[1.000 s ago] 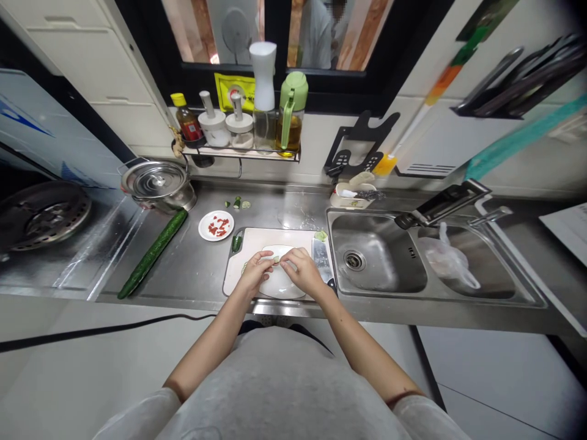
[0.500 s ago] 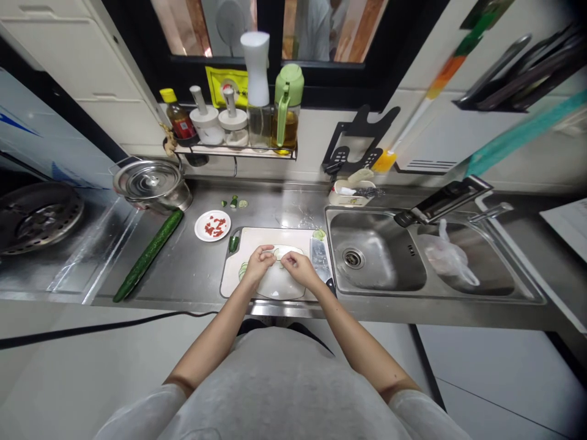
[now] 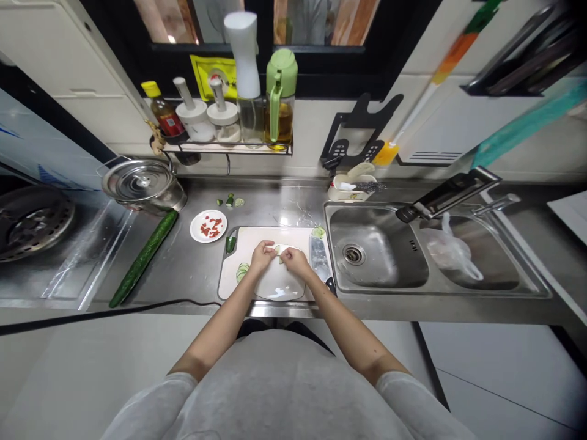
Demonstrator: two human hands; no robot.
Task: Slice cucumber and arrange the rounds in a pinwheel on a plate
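Head view: I worked above the plate [image 3: 280,288].
Left hand [image 3: 262,255]: grip pinched a cucumber slice [image 3: 277,250].
Right hand [image 3: 295,261]: grip was closed beside it, contents hidden.

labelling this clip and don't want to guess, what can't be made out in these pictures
All in the head view:
Whether the left hand and right hand both grip the pale green piece: too small, partly behind fingers.
Inside the steel pot: hidden by its lid.
Contents of the plastic bag: obscured by cloudy plastic.
The burner's far side: cut off by the left edge.
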